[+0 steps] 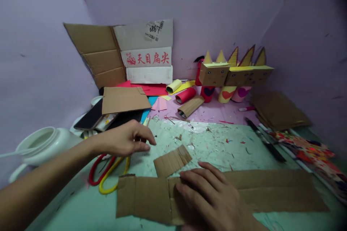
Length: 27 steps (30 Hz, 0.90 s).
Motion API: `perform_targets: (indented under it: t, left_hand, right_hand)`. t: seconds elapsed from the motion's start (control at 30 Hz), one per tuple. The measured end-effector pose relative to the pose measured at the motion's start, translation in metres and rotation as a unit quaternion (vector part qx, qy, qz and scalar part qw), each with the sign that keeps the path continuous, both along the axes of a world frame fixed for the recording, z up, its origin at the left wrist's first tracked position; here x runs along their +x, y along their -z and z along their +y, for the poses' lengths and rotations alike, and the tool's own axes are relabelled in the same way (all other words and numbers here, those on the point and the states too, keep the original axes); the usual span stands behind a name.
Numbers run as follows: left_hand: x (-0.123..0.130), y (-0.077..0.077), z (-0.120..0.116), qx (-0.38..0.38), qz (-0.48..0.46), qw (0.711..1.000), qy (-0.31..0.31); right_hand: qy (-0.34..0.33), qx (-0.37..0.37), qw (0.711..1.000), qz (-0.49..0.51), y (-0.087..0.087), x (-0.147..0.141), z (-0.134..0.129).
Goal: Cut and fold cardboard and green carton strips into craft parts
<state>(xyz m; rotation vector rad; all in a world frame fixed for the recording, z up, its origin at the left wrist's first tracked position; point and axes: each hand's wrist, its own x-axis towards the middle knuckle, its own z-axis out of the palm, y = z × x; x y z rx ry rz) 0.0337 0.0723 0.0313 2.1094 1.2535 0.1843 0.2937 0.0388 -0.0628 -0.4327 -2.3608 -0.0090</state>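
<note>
My right hand (214, 195) lies flat on a long brown cardboard strip (279, 191), its fingers stretched over a crease. The strip runs along the near part of the table. My left hand (130, 139) hovers above the surface, thumb and index finger apart, with nothing between them. Between the hands lies a small corrugated cardboard piece (172, 160). Scissors (101, 177) with one red and one yellow handle rest by the strip's left end; their blades cannot be seen.
At left stand a white pot (51, 140) and a phone (89, 115) partly under a cardboard sheet (124, 100). Cardboard figures (214, 74) and paper rolls (185, 95) are at the back. A black-handled knife (265, 140) and stacked cardboard (279, 110) lie at right.
</note>
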Motion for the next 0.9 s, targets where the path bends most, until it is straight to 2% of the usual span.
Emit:
perform_targets:
  t: [0.1,0.2,0.3,0.43,0.6,0.77,0.9]
  left_hand:
    - [0.006,0.012,0.005,-0.007,0.029,0.996,-0.083]
    - [0.029,0.024,0.004,-0.031,0.057,0.993,-0.1]
    - [0.046,0.026,-0.002,-0.063,0.045,0.994,-0.08]
    - [0.046,0.014,-0.003,-0.142,0.056,0.988,-0.01]
    - [0.036,0.007,-0.008,-0.028,0.108,0.993,-0.035]
    - [0.04,0.017,-0.03,0.005,0.112,0.991,-0.074]
    - [0.041,0.027,-0.045,0.032,0.077,0.996,-0.041]
  right_hand:
    - [0.017,-0.012,0.999,0.045,0.011,-0.003,-0.002]
    - [0.004,-0.012,1.0,0.0,0.007,-0.001,0.002]
    - [-0.014,-0.01,0.999,-0.052,-0.007,0.004,0.007]
    - [-0.014,-0.013,0.998,-0.054,-0.013,0.007,0.01]
    - [0.021,-0.086,0.992,-0.088,-0.012,0.007,0.006]
    - [0.053,-0.145,0.983,-0.099,-0.018,0.006,0.003]
    - [0.07,-0.167,0.977,-0.112,-0.017,0.006,0.001]
